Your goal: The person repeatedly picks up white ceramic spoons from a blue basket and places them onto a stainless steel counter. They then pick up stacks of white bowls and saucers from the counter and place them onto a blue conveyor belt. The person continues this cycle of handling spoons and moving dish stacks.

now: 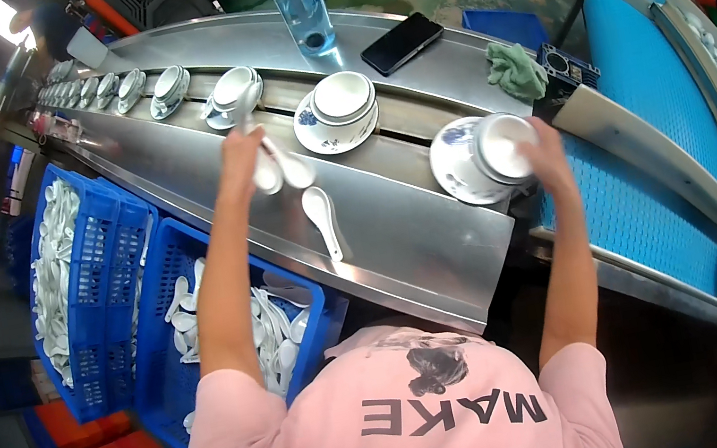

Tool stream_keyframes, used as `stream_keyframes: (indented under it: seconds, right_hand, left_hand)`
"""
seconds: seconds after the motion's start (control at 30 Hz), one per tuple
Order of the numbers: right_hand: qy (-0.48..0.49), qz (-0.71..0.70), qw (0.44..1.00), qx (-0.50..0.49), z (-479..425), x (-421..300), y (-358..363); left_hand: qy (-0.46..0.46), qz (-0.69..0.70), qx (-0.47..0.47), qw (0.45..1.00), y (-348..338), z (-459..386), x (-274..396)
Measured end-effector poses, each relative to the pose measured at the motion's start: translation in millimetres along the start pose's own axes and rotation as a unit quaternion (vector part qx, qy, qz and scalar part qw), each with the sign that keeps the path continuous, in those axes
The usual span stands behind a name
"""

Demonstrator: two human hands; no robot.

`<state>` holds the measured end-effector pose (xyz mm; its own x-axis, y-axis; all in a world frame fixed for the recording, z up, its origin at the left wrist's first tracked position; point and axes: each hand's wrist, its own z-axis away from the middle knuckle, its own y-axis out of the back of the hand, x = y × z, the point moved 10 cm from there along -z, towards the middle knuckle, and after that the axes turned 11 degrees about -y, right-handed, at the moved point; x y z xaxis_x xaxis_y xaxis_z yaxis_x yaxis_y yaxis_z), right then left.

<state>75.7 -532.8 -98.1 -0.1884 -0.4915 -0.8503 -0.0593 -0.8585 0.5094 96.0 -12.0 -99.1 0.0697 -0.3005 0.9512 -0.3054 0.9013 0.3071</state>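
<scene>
My left hand [242,158] grips several white ceramic soup spoons [297,168] above the steel table; one blurred spoon sticks up past the fingers. Another white spoon [322,219] lies alone on the metal, bowl end away from me. At the table's right end, my right hand [548,154] holds the rim of a white bowl [506,144], its fingertips reaching over the edge. That bowl sits tilted on a plate with blue decoration [459,159]. Just left of it, a stack of bowls [342,99] rests on a decorated saucer [309,133] on the slotted track.
More dish stacks [168,85] line the track toward the far left. Beyond it are a water bottle [302,7], a phone [402,43] and a green cloth [515,70]. Blue crates [165,351] of spoons stand at left. A blue conveyor belt [644,209] runs at right.
</scene>
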Motion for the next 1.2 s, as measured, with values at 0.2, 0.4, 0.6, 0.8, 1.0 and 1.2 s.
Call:
stream_keyframes:
  seconds: [0.2,0.4,0.6,0.8,1.0,1.2]
  right_hand:
    - [-0.044,-0.034,0.998,0.034,8,-15,0]
    - [-0.027,0.185,0.902,0.389,105,68,211]
    - [-0.351,0.416,0.672,0.503,230,236,407]
    - [-0.432,0.392,0.687,0.434,253,259,432]
    - [-0.331,0.445,0.709,0.436,237,240,406]
    - [-0.126,0.364,0.807,0.448,204,124,287]
  left_hand:
    - [0.013,0.037,0.022,0.999,-36,-35,-8]
    - [0.066,0.113,-0.001,0.991,-13,-2,-13]
    - [0.085,0.138,-0.085,0.983,-46,25,-5]
    - [0.069,0.155,-0.056,0.984,-31,16,-38]
    - [0.065,0.079,-0.083,0.991,-25,-18,-62]
    - [0.032,0.099,-0.087,0.991,-63,21,-11]
